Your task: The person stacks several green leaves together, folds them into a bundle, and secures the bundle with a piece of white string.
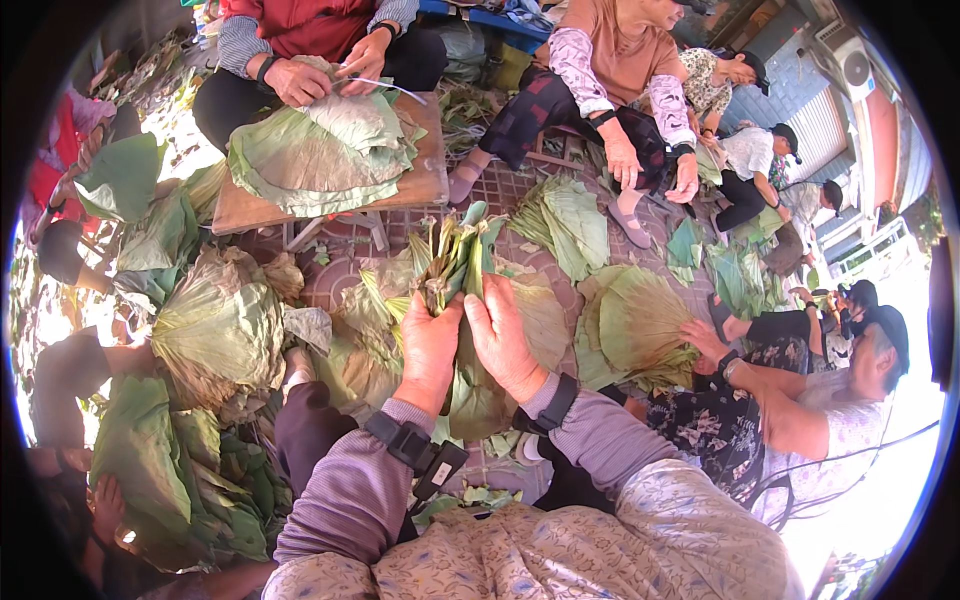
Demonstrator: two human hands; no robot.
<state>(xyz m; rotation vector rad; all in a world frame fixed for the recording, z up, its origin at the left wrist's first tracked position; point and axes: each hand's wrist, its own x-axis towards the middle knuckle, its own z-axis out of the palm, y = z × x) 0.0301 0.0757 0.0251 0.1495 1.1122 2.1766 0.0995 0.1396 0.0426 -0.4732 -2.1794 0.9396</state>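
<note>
My left hand (430, 349) grips the lower part of a gathered bundle of green and brown leaf stems (452, 262), its fingers closed around it. Against the bundle's right side, my right hand (501, 336) presses with the thumb up, holding a green folded part of it. Both hands are close together, thumbs nearly meeting. Large, partly dried lotus leaves (536, 311) spread behind and below them; how these join the held bundle is partly hidden by my hands. Another pile of wilted leaves (360, 352) lies to the left of my left hand.
Across from me, a person's hands work at leaves on a low wooden table (424, 176). Leaf stacks lie on the paving at upper right (566, 225) and right (634, 322), the latter under a co-worker's hand. More leaves (221, 322) are heaped at left. Several people sit around.
</note>
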